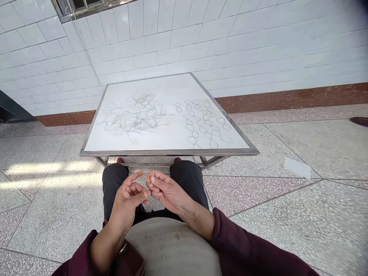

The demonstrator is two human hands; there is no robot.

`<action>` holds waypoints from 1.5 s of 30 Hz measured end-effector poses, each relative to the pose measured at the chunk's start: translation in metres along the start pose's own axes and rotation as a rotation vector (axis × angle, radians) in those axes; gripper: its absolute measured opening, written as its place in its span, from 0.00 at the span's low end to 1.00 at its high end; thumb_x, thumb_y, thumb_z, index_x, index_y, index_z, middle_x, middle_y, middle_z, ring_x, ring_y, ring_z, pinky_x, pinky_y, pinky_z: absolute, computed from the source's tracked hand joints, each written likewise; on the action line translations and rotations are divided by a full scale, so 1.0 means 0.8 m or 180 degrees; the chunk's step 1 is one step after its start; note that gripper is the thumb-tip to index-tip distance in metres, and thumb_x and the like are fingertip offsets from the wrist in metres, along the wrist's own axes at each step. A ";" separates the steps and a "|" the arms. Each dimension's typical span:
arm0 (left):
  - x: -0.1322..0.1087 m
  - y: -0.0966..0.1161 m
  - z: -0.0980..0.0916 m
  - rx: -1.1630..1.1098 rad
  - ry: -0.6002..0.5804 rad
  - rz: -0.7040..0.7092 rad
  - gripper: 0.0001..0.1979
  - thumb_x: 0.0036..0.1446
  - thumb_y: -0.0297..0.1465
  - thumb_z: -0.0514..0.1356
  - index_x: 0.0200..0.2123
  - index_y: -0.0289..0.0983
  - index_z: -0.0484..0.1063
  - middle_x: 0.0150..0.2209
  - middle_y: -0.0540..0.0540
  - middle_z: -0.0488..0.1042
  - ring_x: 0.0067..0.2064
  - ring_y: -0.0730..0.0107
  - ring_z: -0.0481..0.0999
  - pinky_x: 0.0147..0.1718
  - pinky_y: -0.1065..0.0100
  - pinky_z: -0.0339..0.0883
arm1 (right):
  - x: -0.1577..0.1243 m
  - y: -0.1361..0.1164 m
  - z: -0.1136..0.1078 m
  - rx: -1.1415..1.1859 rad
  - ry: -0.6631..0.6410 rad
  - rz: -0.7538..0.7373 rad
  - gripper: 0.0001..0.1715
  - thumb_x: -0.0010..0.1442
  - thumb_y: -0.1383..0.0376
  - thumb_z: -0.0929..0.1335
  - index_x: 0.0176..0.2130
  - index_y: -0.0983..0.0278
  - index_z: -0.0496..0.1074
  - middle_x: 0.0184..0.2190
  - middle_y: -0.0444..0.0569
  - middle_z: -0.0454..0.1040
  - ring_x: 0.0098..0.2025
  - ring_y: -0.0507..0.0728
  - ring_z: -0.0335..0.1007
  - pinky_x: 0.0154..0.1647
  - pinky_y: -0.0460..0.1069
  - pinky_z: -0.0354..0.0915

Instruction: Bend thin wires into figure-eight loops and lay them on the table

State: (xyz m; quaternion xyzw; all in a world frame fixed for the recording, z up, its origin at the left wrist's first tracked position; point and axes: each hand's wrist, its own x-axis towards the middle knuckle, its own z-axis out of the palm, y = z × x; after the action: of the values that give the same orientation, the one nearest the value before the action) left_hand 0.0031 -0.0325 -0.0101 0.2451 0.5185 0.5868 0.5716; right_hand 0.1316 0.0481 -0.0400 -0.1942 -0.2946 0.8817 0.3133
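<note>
In front of my lap, my left hand (129,197) and my right hand (166,191) meet at the fingertips. Both pinch a thin wire (146,211), and part of it curves down below the fingers. The left forefinger is raised, while its thumb presses on the wire. My right thumb and curled fingers close round the other part; exactly how the wire runs between them is too fine to make out. Beyond the hands, a loose heap of bent wire pieces (140,122) lies on the left of the table. To the right lie several figure-eight wire loops (205,128).
A white-topped table (169,142) with a metal frame stands just past my knees, against the tiled wall (161,46). A white sheet (297,168) lies on the floor to the right. A dark object (359,121) shows at the far right edge.
</note>
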 end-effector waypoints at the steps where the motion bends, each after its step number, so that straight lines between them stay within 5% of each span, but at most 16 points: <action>1: 0.000 0.000 0.000 0.0011 -0.0006 0.0014 0.31 0.47 0.30 0.71 0.55 0.36 0.69 0.25 0.54 0.73 0.26 0.76 0.73 0.32 0.70 0.68 | 0.000 0.000 0.001 0.0033 0.0000 -0.0017 0.15 0.55 0.59 0.77 0.30 0.66 0.72 0.24 0.40 0.63 0.22 0.45 0.42 0.20 0.41 0.45; 11: -0.002 -0.004 -0.003 0.0208 -0.0052 0.0265 0.29 0.50 0.30 0.70 0.56 0.38 0.69 0.26 0.54 0.73 0.27 0.75 0.73 0.33 0.70 0.68 | -0.002 0.007 0.000 -0.0054 0.0104 -0.0289 0.13 0.56 0.59 0.76 0.31 0.64 0.73 0.27 0.40 0.66 0.21 0.45 0.42 0.20 0.42 0.47; 18: -0.004 0.003 0.001 -0.0035 0.0002 0.0113 0.31 0.47 0.30 0.71 0.55 0.36 0.69 0.25 0.55 0.73 0.26 0.76 0.72 0.30 0.71 0.69 | -0.005 0.003 -0.003 -0.0015 -0.0168 -0.0028 0.18 0.60 0.52 0.73 0.33 0.65 0.73 0.27 0.43 0.67 0.26 0.47 0.56 0.25 0.42 0.57; 24: -0.005 0.006 0.004 -0.0075 0.0031 0.0072 0.31 0.45 0.30 0.72 0.54 0.35 0.70 0.25 0.54 0.72 0.26 0.76 0.72 0.30 0.70 0.69 | -0.007 0.001 -0.005 0.0066 -0.0238 0.0097 0.15 0.58 0.57 0.75 0.32 0.66 0.73 0.26 0.42 0.66 0.26 0.46 0.58 0.29 0.42 0.62; 35: -0.004 -0.004 -0.001 0.0193 -0.0058 0.0177 0.30 0.50 0.30 0.70 0.56 0.38 0.68 0.27 0.54 0.73 0.27 0.75 0.73 0.32 0.69 0.69 | -0.005 0.006 -0.006 0.0009 0.0057 -0.0081 0.13 0.54 0.60 0.77 0.31 0.65 0.73 0.26 0.41 0.66 0.24 0.46 0.52 0.24 0.42 0.54; 39: -0.002 -0.003 -0.001 0.0409 0.0076 0.0254 0.30 0.49 0.29 0.69 0.57 0.36 0.67 0.25 0.54 0.72 0.27 0.74 0.73 0.32 0.69 0.68 | -0.005 0.005 -0.006 -0.0482 0.0162 -0.0237 0.13 0.59 0.56 0.74 0.34 0.63 0.72 0.27 0.41 0.65 0.26 0.47 0.56 0.26 0.44 0.56; 45: -0.002 0.001 0.001 0.0612 0.0228 0.0242 0.31 0.48 0.28 0.68 0.56 0.37 0.67 0.24 0.56 0.71 0.26 0.74 0.72 0.31 0.68 0.68 | -0.006 -0.011 -0.008 -0.2312 0.0142 -0.0850 0.12 0.61 0.57 0.71 0.43 0.59 0.73 0.29 0.42 0.66 0.26 0.50 0.59 0.27 0.46 0.59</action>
State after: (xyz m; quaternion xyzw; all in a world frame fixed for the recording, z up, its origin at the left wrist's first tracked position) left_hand 0.0035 -0.0336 -0.0088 0.2971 0.5828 0.5641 0.5039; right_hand 0.1422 0.0533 -0.0381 -0.2716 -0.6035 0.6669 0.3425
